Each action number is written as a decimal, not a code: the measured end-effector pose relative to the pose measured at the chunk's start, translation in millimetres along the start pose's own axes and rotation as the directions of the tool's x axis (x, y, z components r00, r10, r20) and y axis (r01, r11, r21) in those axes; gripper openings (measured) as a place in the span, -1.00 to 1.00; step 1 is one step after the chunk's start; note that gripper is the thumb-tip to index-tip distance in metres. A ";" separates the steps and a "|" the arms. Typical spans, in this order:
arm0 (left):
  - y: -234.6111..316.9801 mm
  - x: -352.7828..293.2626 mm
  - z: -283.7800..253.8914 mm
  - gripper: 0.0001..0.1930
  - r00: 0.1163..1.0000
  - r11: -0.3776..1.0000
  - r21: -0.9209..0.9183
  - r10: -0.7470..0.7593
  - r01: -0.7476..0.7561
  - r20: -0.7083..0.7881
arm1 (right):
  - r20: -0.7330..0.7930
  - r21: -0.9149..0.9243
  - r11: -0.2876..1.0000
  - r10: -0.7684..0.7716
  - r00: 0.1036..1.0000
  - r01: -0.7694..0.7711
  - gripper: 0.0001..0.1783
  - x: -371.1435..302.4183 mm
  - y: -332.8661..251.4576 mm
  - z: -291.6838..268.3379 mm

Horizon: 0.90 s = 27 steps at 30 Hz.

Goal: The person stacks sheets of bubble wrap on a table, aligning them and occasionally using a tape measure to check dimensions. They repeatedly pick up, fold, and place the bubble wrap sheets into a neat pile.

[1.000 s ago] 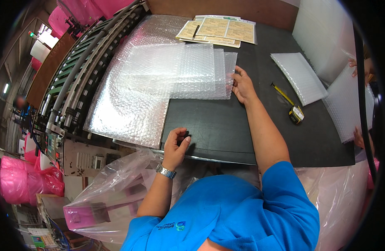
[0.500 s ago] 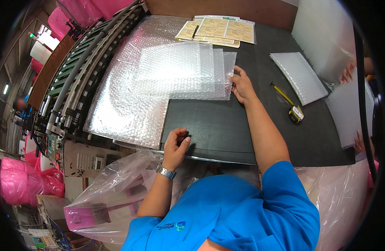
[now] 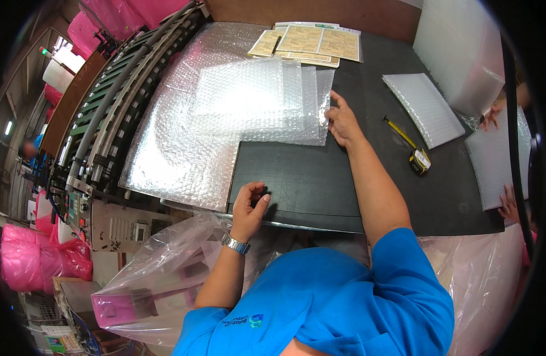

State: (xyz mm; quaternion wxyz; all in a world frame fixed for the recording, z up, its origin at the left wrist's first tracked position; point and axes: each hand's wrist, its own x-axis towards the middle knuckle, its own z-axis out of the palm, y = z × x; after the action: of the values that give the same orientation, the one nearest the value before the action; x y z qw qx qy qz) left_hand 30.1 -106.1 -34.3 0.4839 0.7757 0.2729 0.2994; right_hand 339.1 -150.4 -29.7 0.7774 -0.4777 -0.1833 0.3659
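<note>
Bubble-wrap stack (image 3: 255, 101) edge under flat right hand (image 3: 342, 121), left hand (image 3: 249, 204) curled at black table (image 3: 320, 184) edge

Bare black tabletop (image 3: 320, 184) is left open between the hands. Passage is blocked rightward by a tape measure (image 3: 416, 155), leftward by bubble-wrap sheets (image 3: 249, 101).

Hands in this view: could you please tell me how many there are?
4: the left hand at the table's near edge, the right hand on the bubble wrap, and a co-worker's two hands at far right. Others may be hidden.
</note>
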 end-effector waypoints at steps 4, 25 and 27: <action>-0.9 -0.2 0.0 -0.69 1.000 1.000 0.005 0.002 -0.002 -0.004 | 0.016 0.016 1.000 0.004 1.000 -0.004 -0.28 -0.8 -0.7 0.9; -0.9 -0.8 -0.5 -0.69 1.000 1.000 -0.008 0.006 -0.006 0.005 | 0.025 0.007 1.000 0.005 1.000 -0.006 -0.26 -0.6 -1.1 0.8; -1.0 -0.5 0.1 -0.69 1.000 1.000 -0.020 0.012 -0.012 0.004 | 0.028 0.007 1.000 0.002 1.000 -0.002 -0.26 0.9 0.3 -1.1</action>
State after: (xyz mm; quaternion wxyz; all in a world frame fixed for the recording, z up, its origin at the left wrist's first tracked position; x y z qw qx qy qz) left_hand 29.6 -106.1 -35.3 0.4907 0.7730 0.2643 0.3032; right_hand 340.3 -150.3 -30.5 0.7761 -0.4701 -0.1924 0.3737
